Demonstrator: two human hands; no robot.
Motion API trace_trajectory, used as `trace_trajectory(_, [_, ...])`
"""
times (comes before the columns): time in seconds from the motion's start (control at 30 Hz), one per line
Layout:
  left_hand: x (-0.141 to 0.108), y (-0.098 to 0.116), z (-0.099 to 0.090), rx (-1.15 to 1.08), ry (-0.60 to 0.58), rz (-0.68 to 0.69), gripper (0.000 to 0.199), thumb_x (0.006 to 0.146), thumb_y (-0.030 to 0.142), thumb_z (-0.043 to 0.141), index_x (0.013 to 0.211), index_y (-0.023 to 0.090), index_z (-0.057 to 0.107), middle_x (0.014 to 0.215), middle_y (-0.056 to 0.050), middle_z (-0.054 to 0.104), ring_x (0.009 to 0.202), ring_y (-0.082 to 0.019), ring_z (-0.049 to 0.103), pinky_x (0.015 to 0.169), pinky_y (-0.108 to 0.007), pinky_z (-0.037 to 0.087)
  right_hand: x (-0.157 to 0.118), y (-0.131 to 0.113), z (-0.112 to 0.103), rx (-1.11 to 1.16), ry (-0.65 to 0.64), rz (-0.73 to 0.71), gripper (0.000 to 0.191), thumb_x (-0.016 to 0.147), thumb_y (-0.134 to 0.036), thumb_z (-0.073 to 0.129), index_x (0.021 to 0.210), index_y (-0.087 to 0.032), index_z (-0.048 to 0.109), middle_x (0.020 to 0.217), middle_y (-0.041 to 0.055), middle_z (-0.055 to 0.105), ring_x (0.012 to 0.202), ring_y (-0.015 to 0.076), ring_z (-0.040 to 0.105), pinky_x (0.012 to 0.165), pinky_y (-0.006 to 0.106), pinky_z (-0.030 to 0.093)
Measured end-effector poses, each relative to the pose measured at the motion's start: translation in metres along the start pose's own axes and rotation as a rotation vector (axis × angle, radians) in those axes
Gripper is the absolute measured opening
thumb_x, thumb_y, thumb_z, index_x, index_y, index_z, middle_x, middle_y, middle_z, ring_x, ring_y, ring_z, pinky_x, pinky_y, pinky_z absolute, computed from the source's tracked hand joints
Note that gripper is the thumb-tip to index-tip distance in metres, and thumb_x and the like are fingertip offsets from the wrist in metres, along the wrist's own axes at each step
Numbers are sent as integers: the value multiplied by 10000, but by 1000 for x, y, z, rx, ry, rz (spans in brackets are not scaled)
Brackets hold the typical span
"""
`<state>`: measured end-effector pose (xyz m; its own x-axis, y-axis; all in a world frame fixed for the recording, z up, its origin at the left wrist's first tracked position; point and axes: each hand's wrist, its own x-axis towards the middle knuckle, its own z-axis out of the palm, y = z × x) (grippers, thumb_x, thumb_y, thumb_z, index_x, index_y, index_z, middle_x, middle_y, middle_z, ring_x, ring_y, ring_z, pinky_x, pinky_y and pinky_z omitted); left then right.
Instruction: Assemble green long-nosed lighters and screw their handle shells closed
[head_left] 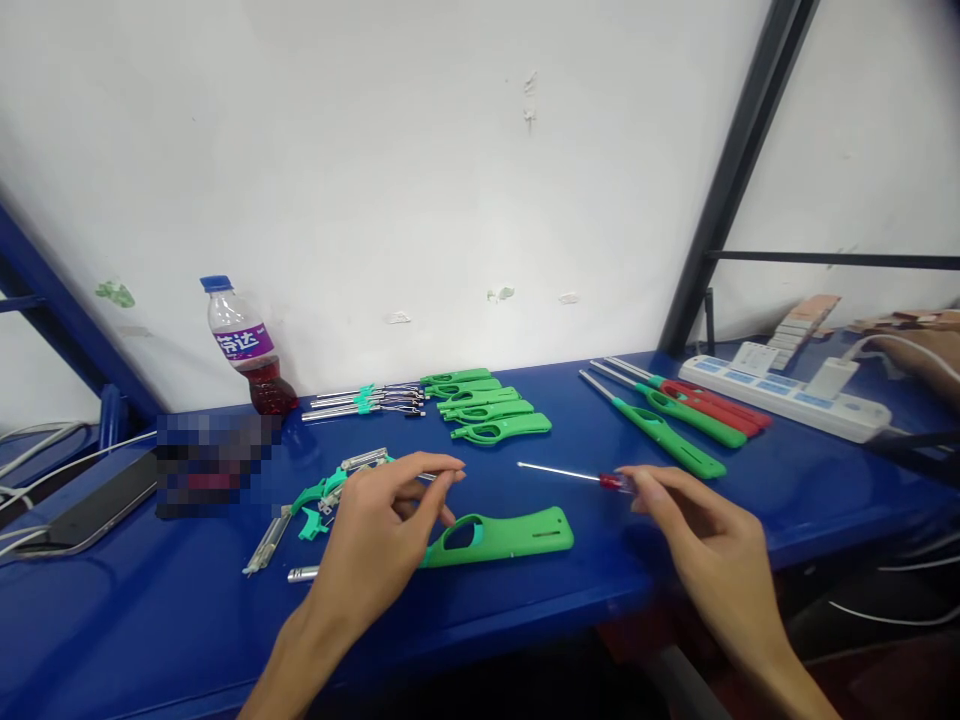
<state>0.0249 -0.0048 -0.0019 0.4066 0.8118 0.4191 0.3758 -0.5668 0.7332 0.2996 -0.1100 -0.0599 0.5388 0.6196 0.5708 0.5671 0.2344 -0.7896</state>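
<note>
My right hand (705, 530) grips a small screwdriver (559, 472) by its clear red handle, the thin shaft pointing left. My left hand (390, 520) has thumb and fingertips pinched together; something small and shiny shows between the fingers, too little to name. Under and beside that hand lies a green lighter (517, 535) with a long metal tube, partly hidden by the wrist. Left of the hand are loose lighter inner parts, among them a teal trigger piece (311, 523) and a clear fuel tank (268, 540).
Several green handle shells (510, 428) lie toward the wall, beside metal tubes with wires (364, 400). Green and red long lighters (660, 435) lie at right, before a white power strip (780, 395). A drink bottle (247, 345) and a phone (90, 500) are at left. A co-worker's arm shows far right.
</note>
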Motion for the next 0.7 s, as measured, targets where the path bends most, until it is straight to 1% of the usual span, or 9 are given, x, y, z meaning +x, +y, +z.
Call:
trace_trajectory(0.03, [-1,5,5,-171,-2,-97,227,972,407,690,1002,202,782,845,-56,814,584,-177,746,449,-226,481,0,-4,-1,19,12,2,230,977,-482,710,929,-300,841,753,-28,762,693,154,725,648,202,569])
trace_trajectory(0.1, [-2,13,15,-430,-14,-214,257,907,437,776,955,184,782,888,-83,824,588,-188,749,430,-224,483,-2,-12,-2,60,2,-33,222,978,-457,708,890,-307,844,657,-44,719,618,131,695,600,173,551])
trace_trajectory(0.2, [-4,21,25,-640,-44,-281,285,874,448,841,934,172,804,929,-93,820,671,-179,760,472,-198,503,-5,-22,0,118,-39,-101,162,965,-393,728,883,-326,850,684,-53,744,605,113,690,620,150,557])
trace_trajectory(0.27, [-5,23,27,-724,-72,-312,275,870,444,862,926,177,820,919,-82,813,743,-168,767,510,-168,504,-7,-24,2,126,-38,-101,137,957,-369,737,896,-336,856,699,-56,752,608,108,689,623,142,555])
trace_trajectory(0.33, [-6,25,27,-777,-91,-343,268,863,440,878,928,185,829,899,-77,812,788,-168,770,531,-152,501,-8,-24,3,122,-16,-75,133,954,-365,737,909,-341,860,682,-56,739,602,108,682,605,140,546])
trace_trajectory(0.4, [-7,25,26,-800,-85,-369,275,849,440,893,937,187,832,896,-84,815,801,-173,769,519,-147,485,-8,-21,5,118,-11,-51,134,952,-367,737,918,-339,864,672,-51,725,601,111,674,586,145,536])
trace_trajectory(0.53, [-7,25,28,-806,-62,-380,304,820,449,915,932,179,833,866,-88,804,769,-170,753,475,-142,441,-8,-16,5,125,-28,-38,138,948,-367,739,926,-331,870,679,-39,708,618,124,671,582,163,536])
trace_trajectory(0.7, [-5,24,31,-790,-52,-396,361,789,497,925,930,178,834,857,-94,791,753,-180,750,430,-136,388,-9,-17,5,130,-26,-25,148,937,-392,749,918,-316,874,693,-27,715,619,134,674,587,176,549])
